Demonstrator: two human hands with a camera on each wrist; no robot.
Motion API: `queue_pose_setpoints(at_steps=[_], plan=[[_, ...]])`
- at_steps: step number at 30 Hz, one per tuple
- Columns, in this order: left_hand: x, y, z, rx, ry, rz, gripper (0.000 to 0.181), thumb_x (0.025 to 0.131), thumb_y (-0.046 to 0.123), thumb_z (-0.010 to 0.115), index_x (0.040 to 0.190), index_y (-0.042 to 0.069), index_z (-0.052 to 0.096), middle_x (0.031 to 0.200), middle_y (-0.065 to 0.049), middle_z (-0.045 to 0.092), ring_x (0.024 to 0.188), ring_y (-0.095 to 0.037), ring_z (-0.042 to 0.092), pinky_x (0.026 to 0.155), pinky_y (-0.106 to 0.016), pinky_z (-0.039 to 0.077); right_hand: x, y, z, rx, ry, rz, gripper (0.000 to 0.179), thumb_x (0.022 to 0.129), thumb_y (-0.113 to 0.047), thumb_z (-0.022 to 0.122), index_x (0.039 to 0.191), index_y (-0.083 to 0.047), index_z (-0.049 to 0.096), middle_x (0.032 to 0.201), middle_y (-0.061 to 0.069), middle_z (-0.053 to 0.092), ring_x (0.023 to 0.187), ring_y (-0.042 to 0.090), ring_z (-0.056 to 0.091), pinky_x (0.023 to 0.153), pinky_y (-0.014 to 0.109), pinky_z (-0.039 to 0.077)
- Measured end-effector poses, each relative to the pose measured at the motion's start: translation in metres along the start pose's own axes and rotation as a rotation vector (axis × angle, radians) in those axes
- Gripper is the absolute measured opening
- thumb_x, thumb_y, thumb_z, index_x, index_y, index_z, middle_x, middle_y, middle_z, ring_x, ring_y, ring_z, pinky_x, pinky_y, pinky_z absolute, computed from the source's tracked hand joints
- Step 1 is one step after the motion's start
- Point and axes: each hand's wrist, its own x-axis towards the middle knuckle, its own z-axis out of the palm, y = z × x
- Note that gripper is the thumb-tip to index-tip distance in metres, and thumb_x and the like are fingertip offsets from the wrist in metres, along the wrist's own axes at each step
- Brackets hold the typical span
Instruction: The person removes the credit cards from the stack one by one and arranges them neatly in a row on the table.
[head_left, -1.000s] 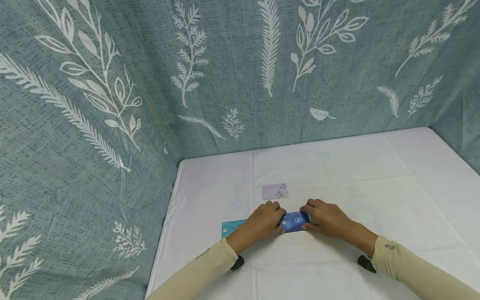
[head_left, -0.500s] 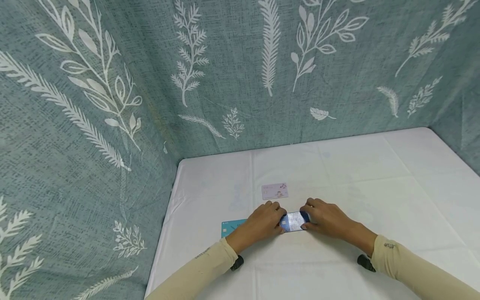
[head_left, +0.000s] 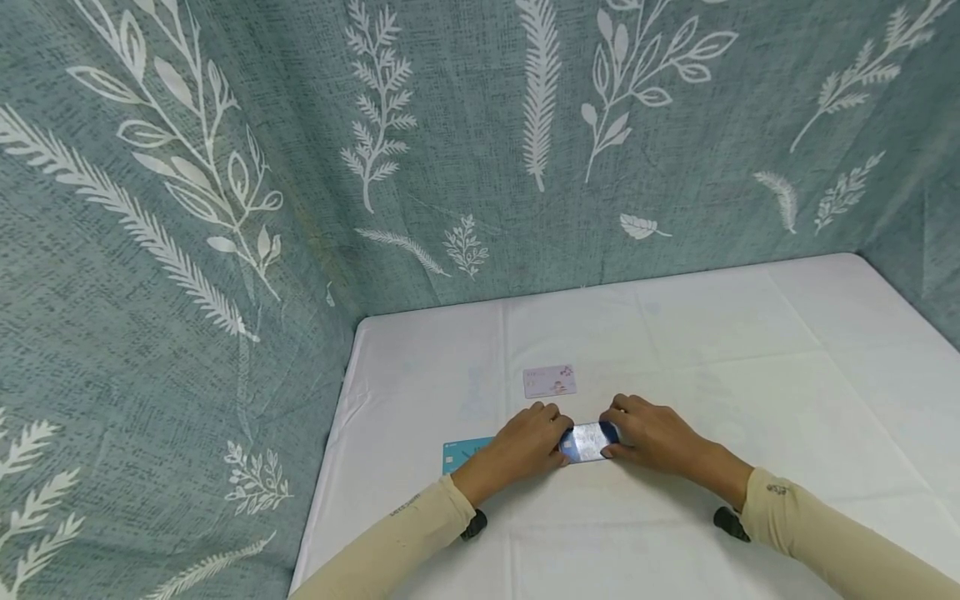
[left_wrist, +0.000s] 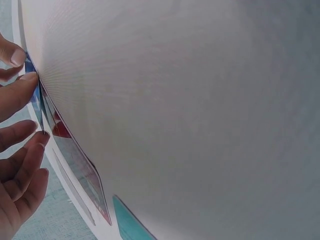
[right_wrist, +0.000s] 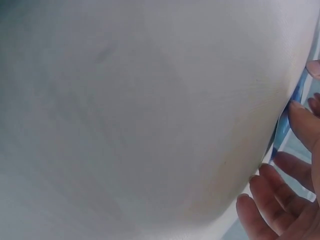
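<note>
Between my two hands is a blue card (head_left: 587,443), whose face catches a bright glare in the head view. My left hand (head_left: 527,443) pinches its left end with thumb and fingers. At the opposite end, my right hand (head_left: 654,438) grips it the same way. The left wrist view shows the blue card (left_wrist: 35,95) edge-on, slightly raised at my fingers, and a card with a red print (left_wrist: 75,155) lying beneath or beside that hand. In the right wrist view the blue card (right_wrist: 284,127) is seen edge-on between thumb and fingers.
A pale pink card (head_left: 550,382) lies behind my hands. The teal card (head_left: 463,452) is partly covered by my left forearm. A white cloth covers the table (head_left: 712,333), with a patterned teal curtain (head_left: 480,150) at the back and left.
The blue card's face showed VIP lettering one second ago; a glare now washes it out, as if the card tilted slightly. Both hands keep their places and their grip.
</note>
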Motion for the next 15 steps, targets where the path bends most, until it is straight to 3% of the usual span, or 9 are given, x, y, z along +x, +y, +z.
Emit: queue_pose_setpoints(at_steps=[15], plan=[[0.0001,0.0007,-0.0018,-0.052,-0.051,-0.030,0.041,0.087,0.034,0.079,0.121,0.012,0.068,0.107,-0.002,0.066,0.089,-0.012,0.054,0.075,-0.021,0.047,0.0004,0.0006,-0.0017,0.003,-0.029,0.005,0.046,0.079,-0.037,0.085,0.110,-0.006,0.071,0.100,0.004,0.065,0.083,0.012,0.060,0.067,0.026,0.056]])
